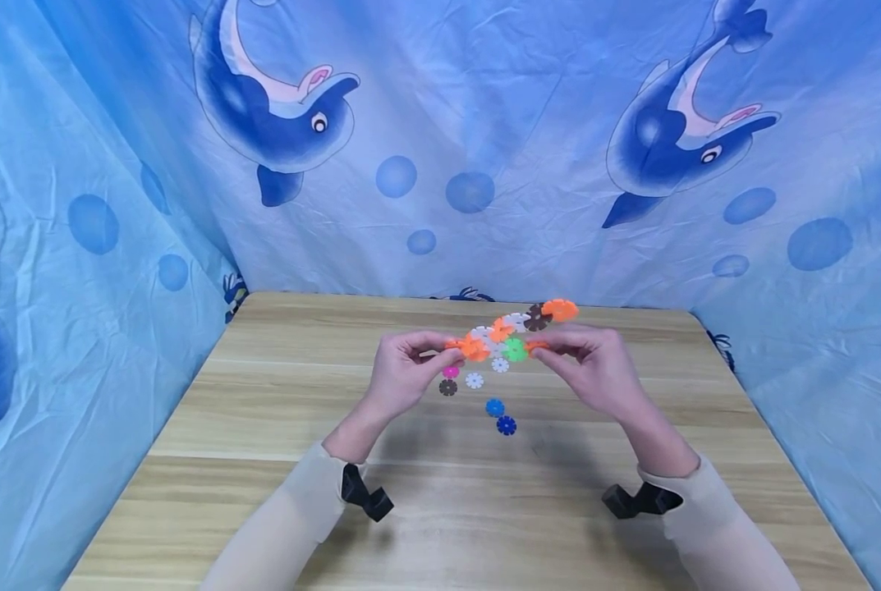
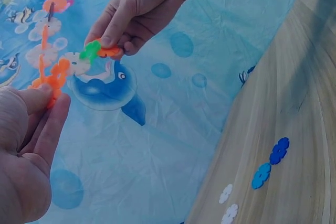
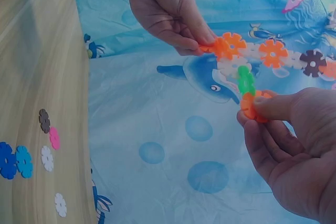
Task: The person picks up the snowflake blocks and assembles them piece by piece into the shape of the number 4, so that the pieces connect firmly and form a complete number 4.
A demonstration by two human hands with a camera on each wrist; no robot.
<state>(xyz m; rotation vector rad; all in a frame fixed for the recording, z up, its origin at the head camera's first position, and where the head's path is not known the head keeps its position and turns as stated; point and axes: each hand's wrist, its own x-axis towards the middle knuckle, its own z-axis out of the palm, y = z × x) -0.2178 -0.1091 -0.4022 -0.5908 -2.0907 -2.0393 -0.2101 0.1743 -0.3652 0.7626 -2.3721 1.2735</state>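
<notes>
Hiding parts of orange discs: both hands.

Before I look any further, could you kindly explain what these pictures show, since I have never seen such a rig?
There is no robot, only a person's bare hands. One picture looks down from a head-worn camera; the other two come from the wrist cameras, one on each arm. The left hand and right hand each pinch an orange part of a chain of notched discs. On the wood-grain table lie two blue discs, two white discs, a pink disc and a brown disc.
</notes>
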